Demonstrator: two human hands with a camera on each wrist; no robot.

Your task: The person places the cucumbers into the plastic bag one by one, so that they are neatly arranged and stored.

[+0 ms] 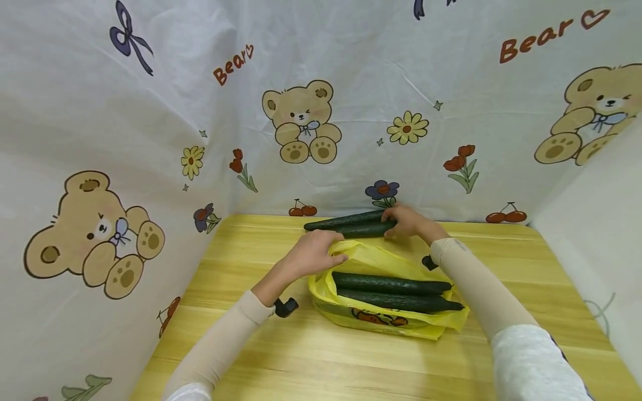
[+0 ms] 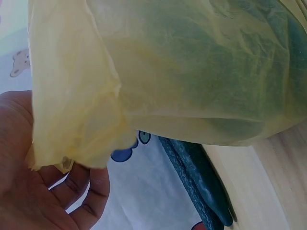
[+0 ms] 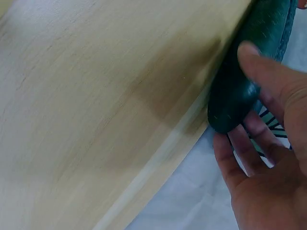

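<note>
Right hand grip round cucumber, left hand pinching yellow bag, backdrop reads "Bear"

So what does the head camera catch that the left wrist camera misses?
Only the head view shows both hands, left and right, two cucumbers in the bag, and the bear curtain. Only the left wrist view shows the fingers close up under the bag's edge. Both show the yellow bag, the table and the cucumbers at the table's back.

Wooden table with yellow bag, two loose cucumbers
</note>
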